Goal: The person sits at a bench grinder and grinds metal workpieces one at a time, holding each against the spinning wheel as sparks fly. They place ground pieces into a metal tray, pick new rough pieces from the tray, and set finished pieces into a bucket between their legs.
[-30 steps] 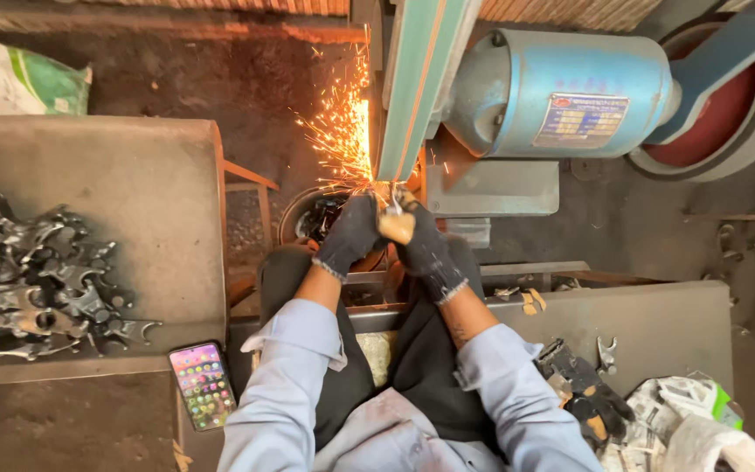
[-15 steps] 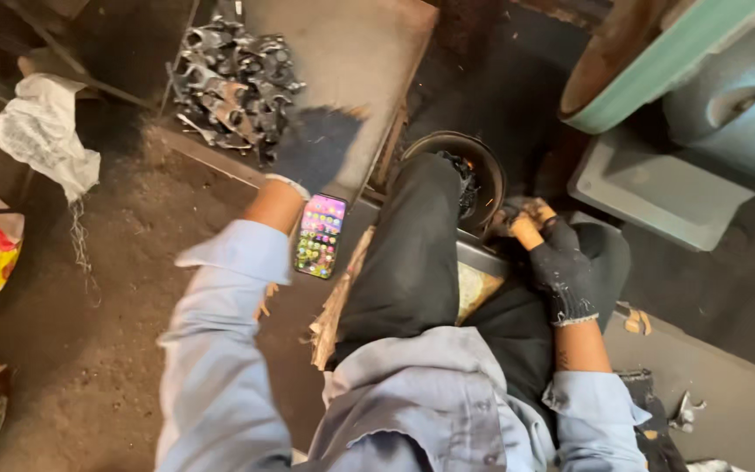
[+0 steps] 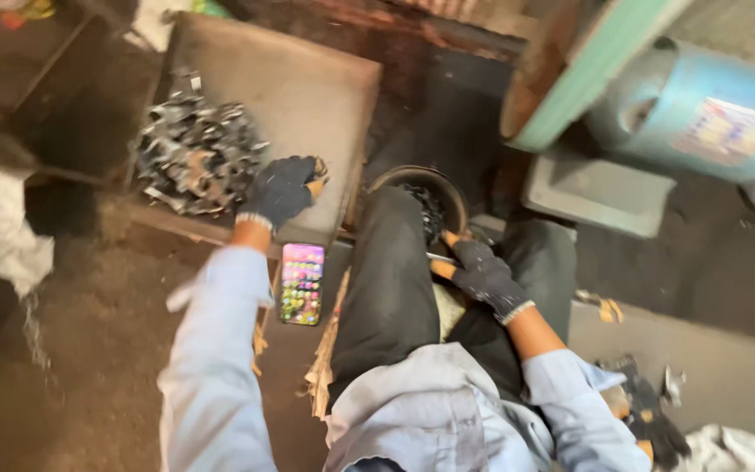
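My left hand (image 3: pixel 283 188), in a dark glove with orange fingertips, rests on a grey metal tray (image 3: pixel 316 87) just right of a heap of small dark metal parts (image 3: pixel 194 153). Its fingers are curled, and whether they hold a part is hidden. My right hand (image 3: pixel 482 273), gloved the same way, grips a thin metal piece (image 3: pixel 437 258) above my knee. It is beside a round dark bowl (image 3: pixel 395 179) that holds black parts. I sit low, in dark trousers and a light blue shirt.
A phone (image 3: pixel 301 282) with a colourful lit screen lies below the tray by my left leg. A blue motor (image 3: pixel 701 109), a green guard (image 3: pixel 587 70) and a grey base (image 3: pixel 600 192) stand at the right. White cloth (image 3: pixel 2 227) lies far left; loose metal parts (image 3: pixel 648 411) sit bottom right.
One second ago both hands held a piece at the grinder, throwing sparks. Since then my view swung left, my left hand went to the parts heap and my right hand dropped to my knee.
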`<state>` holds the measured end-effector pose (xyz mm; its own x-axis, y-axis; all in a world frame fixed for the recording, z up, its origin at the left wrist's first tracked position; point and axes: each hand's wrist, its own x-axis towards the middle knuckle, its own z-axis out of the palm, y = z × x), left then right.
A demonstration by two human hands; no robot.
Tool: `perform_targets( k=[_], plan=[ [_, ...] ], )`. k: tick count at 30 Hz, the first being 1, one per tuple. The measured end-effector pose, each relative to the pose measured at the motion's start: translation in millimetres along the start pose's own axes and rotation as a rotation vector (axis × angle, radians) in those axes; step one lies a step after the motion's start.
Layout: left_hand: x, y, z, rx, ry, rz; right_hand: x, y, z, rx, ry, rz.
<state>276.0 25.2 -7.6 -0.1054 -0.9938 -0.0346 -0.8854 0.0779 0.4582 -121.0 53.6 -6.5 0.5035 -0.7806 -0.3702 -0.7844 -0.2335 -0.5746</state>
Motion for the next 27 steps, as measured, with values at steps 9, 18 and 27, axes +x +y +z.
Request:
perform_targets(
  k=[9,18,27],
  plan=[
    [6,238,100,-1.004,0.066,-0.007,-23,21,-8,0.578,0.382,0.117],
    [10,291,130,-0.586,-0.11,0.304,-59,51,-61,1.561,0.052,0.117],
    [120,264,143,-1.385,-0.377,0.244,13,71,-88,1.314,0.253,-0.19]
  ],
)
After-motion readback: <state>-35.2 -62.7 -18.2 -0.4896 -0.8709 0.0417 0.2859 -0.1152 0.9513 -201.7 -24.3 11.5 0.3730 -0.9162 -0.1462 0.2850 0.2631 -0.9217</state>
